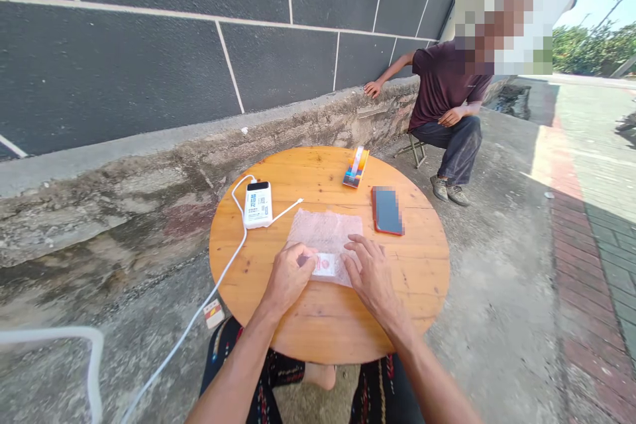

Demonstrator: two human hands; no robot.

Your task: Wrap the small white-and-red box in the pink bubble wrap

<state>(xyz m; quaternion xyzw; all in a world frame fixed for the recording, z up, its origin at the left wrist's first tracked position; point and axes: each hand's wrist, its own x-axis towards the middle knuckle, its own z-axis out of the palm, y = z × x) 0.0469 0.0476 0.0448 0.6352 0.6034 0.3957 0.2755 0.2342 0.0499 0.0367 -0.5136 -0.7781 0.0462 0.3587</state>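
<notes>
A sheet of translucent pinkish bubble wrap (325, 228) lies flat on the round wooden table (308, 324). On its near part is a small white card with red print (326, 264); whether it lies on or under a layer of wrap I cannot tell. My left hand (293, 275) is closed, thumb and forefinger pinched at the card's left edge. At the card's right, my right hand (370, 271) has its fingers apart and rests over the right side of the wrap, holding nothing.
A white power bank (258, 205) with cables stands at the table's left. An orange tape dispenser (356, 167) sits at the back and a red-edged phone (388, 211) at the right. Beyond, a person (447, 93) sits on a stool by the wall.
</notes>
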